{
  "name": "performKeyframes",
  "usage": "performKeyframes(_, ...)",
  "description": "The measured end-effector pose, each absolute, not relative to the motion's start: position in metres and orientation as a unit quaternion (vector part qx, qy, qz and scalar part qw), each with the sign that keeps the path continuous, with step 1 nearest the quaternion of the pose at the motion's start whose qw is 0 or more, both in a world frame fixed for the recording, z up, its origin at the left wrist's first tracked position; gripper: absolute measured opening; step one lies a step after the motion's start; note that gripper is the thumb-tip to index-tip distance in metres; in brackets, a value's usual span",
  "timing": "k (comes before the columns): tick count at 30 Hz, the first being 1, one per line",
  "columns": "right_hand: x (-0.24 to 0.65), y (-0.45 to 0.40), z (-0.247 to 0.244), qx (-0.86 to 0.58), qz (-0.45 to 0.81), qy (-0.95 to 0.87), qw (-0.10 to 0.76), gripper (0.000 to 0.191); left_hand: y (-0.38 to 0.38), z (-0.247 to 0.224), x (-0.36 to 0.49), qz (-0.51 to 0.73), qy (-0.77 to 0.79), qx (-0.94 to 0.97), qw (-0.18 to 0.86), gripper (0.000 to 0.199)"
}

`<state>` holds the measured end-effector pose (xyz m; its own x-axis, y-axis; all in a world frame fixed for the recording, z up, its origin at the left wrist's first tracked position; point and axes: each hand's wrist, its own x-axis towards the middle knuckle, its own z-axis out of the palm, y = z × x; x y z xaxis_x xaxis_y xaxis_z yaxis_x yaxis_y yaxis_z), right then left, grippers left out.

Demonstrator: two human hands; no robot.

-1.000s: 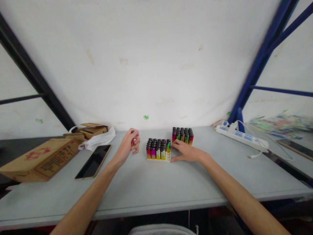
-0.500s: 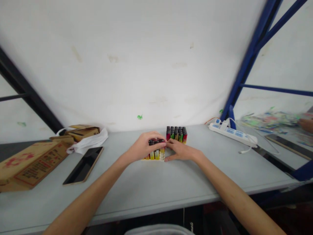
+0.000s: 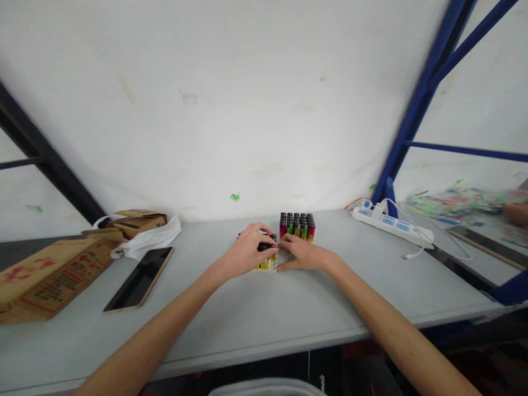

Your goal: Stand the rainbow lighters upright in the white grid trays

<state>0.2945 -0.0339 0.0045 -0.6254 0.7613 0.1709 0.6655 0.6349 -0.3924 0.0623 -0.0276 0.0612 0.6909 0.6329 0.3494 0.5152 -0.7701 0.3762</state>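
Note:
A white tray (image 3: pixel 273 267) of lighters (image 3: pixel 263 265) with black tops and yellow bodies stands on the table between my hands. My left hand (image 3: pixel 248 250) is curled over the lighters from the left, thumb and fingers closed around black tops near the right end; how many it grips is hidden. My right hand (image 3: pixel 303 253) rests on the table at the tray's right end, its bent fingertips against that end and steadying it. Just behind my right hand is an upright block of lighters (image 3: pixel 297 224) with black tops and red, green and yellow bodies.
A phone (image 3: pixel 140 279), a cardboard box (image 3: pixel 58 275) and a white plastic bag (image 3: pixel 154 242) lie at left. To the right are a white power strip (image 3: pixel 391 224) with cables and a blue rack post (image 3: pixel 412 110). Another person's hand (image 3: pixel 516 213) works beyond it near blurred packets.
My left hand has shifted right along the lighters, its fingers coming down closer to the tray's right end. My right hand has stayed in place.

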Motion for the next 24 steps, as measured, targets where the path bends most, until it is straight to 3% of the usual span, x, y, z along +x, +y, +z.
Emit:
performKeyframes(7, 0.2953, -0.0329, 0.0036, -0.402, 0.133, -0.892, 0.156, 0.063, -0.0232, 0.0542, 0.0586, 0.239, 0.328, 0.897, 0.176, 0.023)
performKeyframes(17, 0.2956, -0.0326, 0.0018, -0.398, 0.140, -0.891, 0.169, 0.068, -0.0201, 0.0526, 0.0606, 0.302, 0.320, 0.881, 0.172, 0.016)
performKeyframes(24, 0.2950, -0.0332, 0.0034, -0.399, 0.145, -0.890, 0.169, 0.061, -0.0208, 0.0572, 0.0601, 0.225, 0.310, 0.912, 0.144, 0.012)
